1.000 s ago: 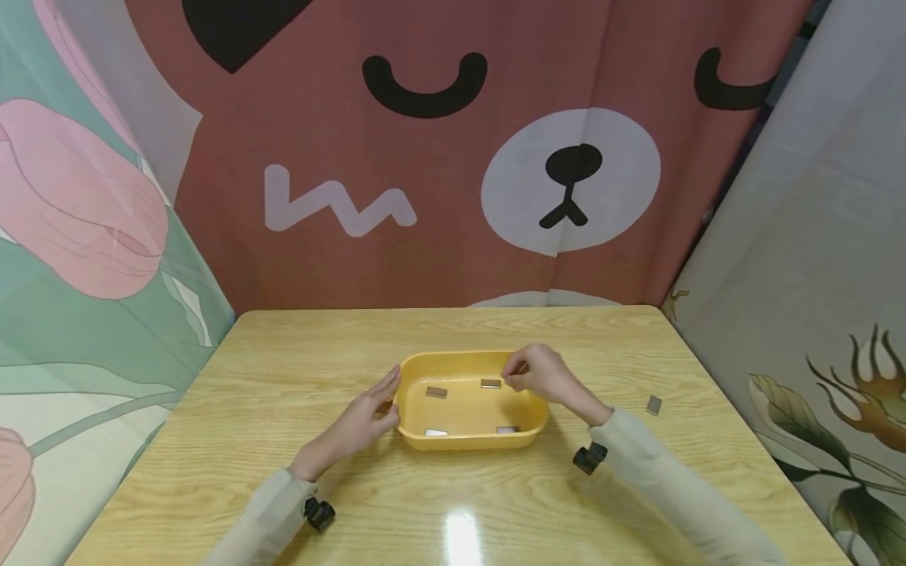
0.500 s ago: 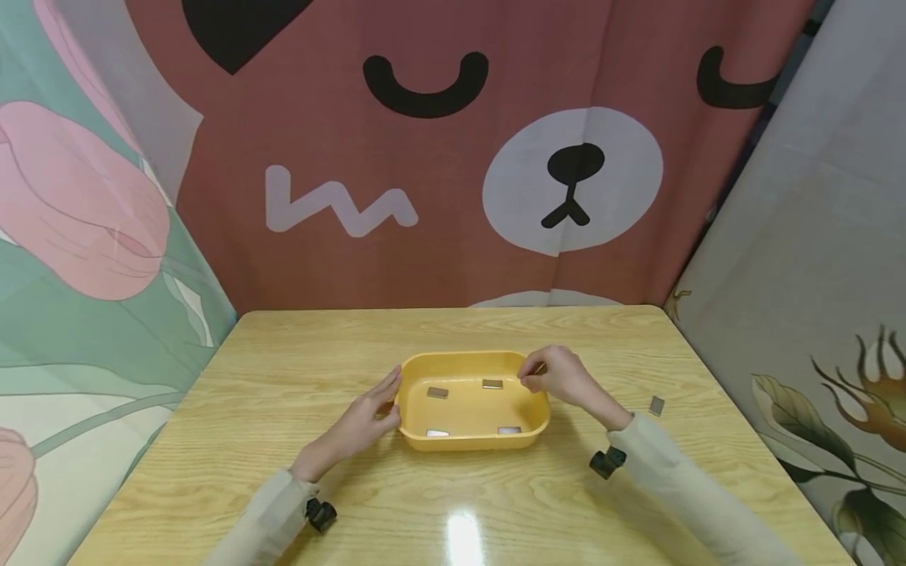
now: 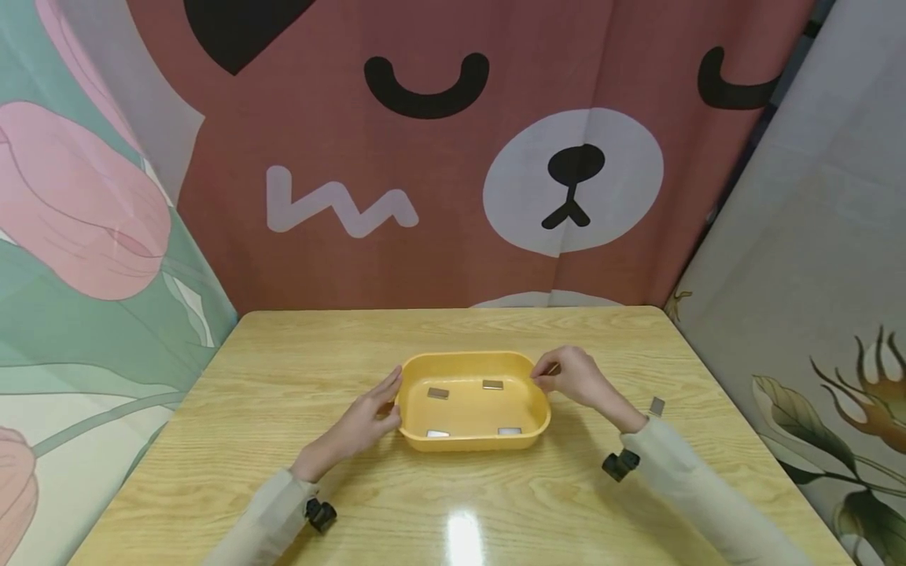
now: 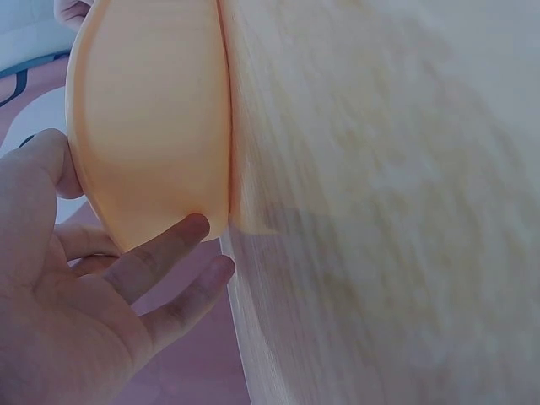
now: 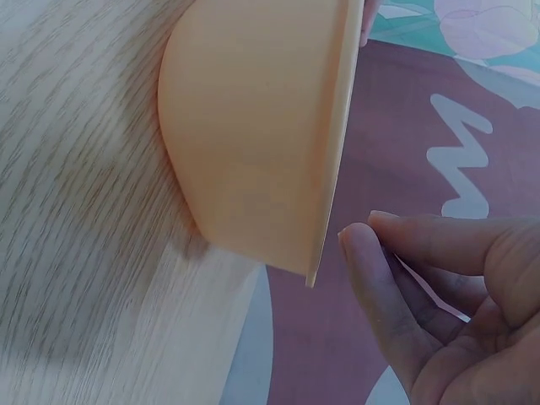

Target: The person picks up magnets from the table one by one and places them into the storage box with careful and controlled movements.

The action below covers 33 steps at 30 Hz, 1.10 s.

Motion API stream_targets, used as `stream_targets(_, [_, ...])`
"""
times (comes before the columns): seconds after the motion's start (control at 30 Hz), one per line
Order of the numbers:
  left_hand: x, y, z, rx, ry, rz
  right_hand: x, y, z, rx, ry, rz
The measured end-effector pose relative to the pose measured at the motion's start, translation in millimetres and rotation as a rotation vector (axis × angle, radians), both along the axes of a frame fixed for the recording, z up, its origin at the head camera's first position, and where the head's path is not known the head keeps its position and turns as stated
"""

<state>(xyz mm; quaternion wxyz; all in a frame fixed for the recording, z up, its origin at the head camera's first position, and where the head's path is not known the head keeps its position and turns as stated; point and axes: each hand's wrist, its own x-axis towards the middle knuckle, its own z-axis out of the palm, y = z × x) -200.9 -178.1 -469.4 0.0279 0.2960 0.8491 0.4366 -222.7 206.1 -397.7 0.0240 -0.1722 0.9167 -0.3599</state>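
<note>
A shallow yellow plastic basin [image 3: 473, 442] with rounded corners sits on the wooden table, holding several small flat rectangular metallic pieces. Two of these, a grey piece [image 3: 438, 393] and another [image 3: 492, 385], lie toward its far side; a shiny piece [image 3: 437, 433] and a paler one [image 3: 510, 431] are by the near wall. My left hand [image 3: 359, 428] grips the basin's left end, thumb and fingers spread against rim and outer wall [image 4: 152, 126]. Over the right rim hovers my right hand [image 3: 576, 377]; its thumb and index fingertips [image 5: 359, 240] are close together, with nothing visible between them.
One more metallic piece [image 3: 657, 406] lies on the table [image 3: 318, 338] at the right, just beyond the right sleeve [image 3: 701, 487]. A printed curtain [image 3: 439, 267] hangs behind the table, with other patterned cloths at both sides.
My right hand has drawn back to the right, from above the basin's interior to its right rim. The left hand, the basin and the pieces inside stay where they were.
</note>
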Motion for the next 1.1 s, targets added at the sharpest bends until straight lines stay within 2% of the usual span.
stream_targets(0.5, [0.9, -1.1, -0.6, -0.007, -0.014, 0.016, 3.3, 20.9, -1.7, -0.014, -0.030, -0.041])
stream_targets(1.1, [0.7, -0.6, -0.2, -0.004, 0.024, 0.001, 7.7, 46.5, -5.3, 0.025, -0.025, -0.105])
